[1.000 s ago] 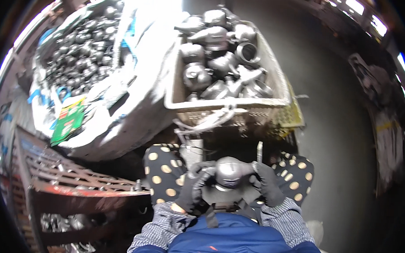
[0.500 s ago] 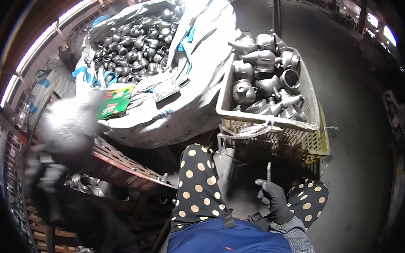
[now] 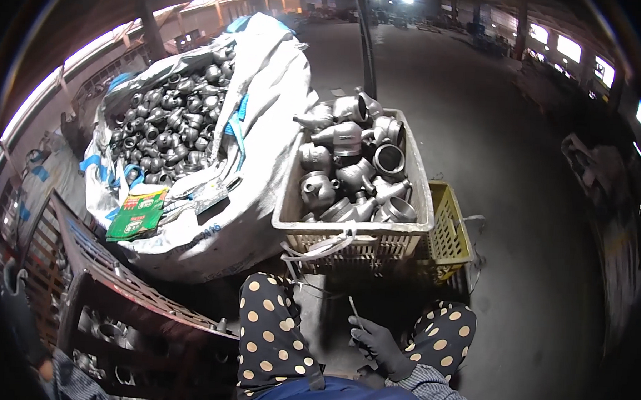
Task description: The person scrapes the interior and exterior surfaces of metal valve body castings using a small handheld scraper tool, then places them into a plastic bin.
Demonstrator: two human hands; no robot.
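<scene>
Slim rod (image 3: 355, 311) is what my right hand grips. From the left, my dark-gloved left hand (image 3: 23, 323) is near a rust-red slatted rack (image 3: 134, 292); in the dim edge I cannot tell whether it is clenched. Rounded grey castings (image 3: 107, 330) lie behind the rack's bars. Next, a crinkled white sack (image 3: 275, 98) brims with small bulbous fittings (image 3: 170, 125). A pale plastic crate (image 3: 284, 221) holds larger, open-mouthed metal pieces (image 3: 341, 136). Below it, my gloved right hand (image 3: 383, 349) curls around the rod, which tilts left. Rightmost, a yellow lattice crate (image 3: 448, 230).
</scene>
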